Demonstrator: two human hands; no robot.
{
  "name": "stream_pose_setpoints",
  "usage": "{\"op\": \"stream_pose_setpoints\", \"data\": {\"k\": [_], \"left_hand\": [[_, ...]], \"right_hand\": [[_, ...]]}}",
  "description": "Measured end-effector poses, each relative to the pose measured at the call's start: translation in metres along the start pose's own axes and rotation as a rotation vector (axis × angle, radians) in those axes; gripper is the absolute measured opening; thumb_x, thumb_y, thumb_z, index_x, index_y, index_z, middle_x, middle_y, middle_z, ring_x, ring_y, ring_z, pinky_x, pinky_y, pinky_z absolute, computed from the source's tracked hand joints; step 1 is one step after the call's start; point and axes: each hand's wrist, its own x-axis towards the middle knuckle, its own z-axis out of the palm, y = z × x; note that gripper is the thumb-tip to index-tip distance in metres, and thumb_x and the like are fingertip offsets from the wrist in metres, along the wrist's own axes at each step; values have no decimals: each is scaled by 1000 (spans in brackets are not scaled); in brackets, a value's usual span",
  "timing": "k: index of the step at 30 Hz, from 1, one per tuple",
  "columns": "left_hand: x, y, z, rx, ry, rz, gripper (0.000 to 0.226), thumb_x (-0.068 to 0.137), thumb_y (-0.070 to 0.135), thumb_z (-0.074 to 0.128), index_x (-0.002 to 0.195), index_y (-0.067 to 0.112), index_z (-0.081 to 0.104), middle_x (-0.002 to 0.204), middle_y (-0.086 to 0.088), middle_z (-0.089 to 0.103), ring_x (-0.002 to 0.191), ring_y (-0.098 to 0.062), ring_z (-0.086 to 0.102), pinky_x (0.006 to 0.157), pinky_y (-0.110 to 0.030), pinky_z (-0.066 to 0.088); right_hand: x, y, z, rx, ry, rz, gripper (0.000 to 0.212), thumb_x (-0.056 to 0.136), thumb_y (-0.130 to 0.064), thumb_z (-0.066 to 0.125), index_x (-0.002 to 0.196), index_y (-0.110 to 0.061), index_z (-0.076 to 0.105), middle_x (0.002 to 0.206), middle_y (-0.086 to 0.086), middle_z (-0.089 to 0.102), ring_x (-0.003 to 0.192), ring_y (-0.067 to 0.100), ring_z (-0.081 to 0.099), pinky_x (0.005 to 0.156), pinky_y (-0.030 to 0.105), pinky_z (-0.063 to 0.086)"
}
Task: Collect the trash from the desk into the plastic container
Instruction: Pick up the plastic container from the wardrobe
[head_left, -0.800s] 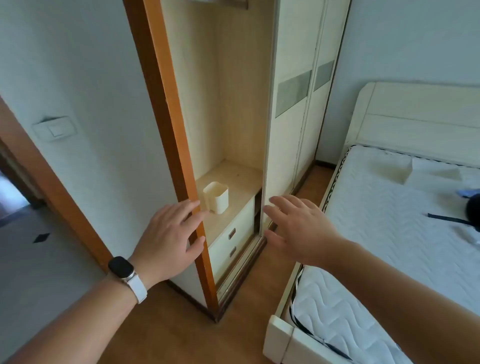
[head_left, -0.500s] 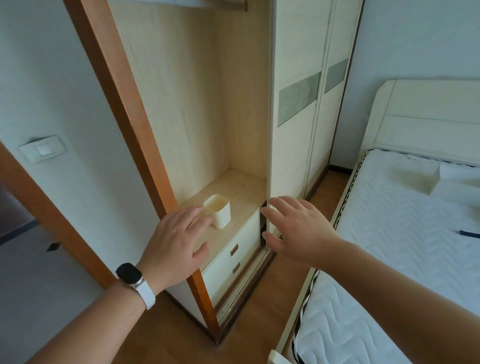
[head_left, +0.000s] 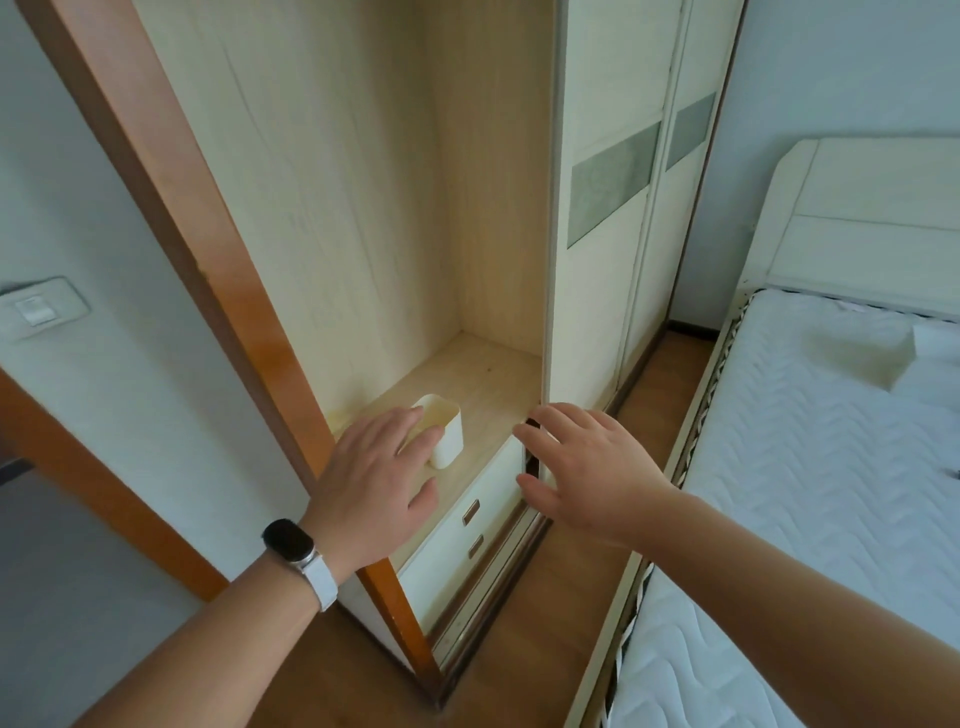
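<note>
The plastic container (head_left: 440, 435), a small cream cup, is standing upright on the wardrobe shelf (head_left: 488, 384) above two drawers (head_left: 470, 514). The left hand (head_left: 374, 478), watch (head_left: 291, 540) on its wrist, is hovering spread with fingertips at the container's rim, gripping nothing. The right hand (head_left: 587, 473) is hanging open beside it, near the bed (head_left: 810, 467).

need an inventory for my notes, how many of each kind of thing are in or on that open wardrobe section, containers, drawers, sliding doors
plastic container: 1
drawers, upper drawer and lower drawer: 2
sliding doors, near sliding door and far sliding door: 2
total: 5
</note>
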Motion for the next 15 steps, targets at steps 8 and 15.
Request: {"op": "stream_pose_setpoints", "data": {"k": [8, 15], "left_hand": [[48, -38, 37, -84, 55, 37, 46, 88, 39, 66, 129, 18, 68, 136, -10, 66, 128, -31, 62, 104, -52, 49], [86, -38, 50, -150, 130, 78, 50, 86, 40, 50, 124, 14, 71, 129, -14, 69, 120, -34, 66, 100, -53, 52]], "right_hand": [[49, -3, 11, -16, -17, 101, 52, 95, -53, 38, 140, -25, 43, 143, -1, 47, 134, 21, 40, 110, 39, 34], [73, 1, 20, -33, -40, 180, 54, 96, -54, 38, 142, -26, 41, 143, -4, 46, 135, 19, 37, 110, 36, 30]]}}
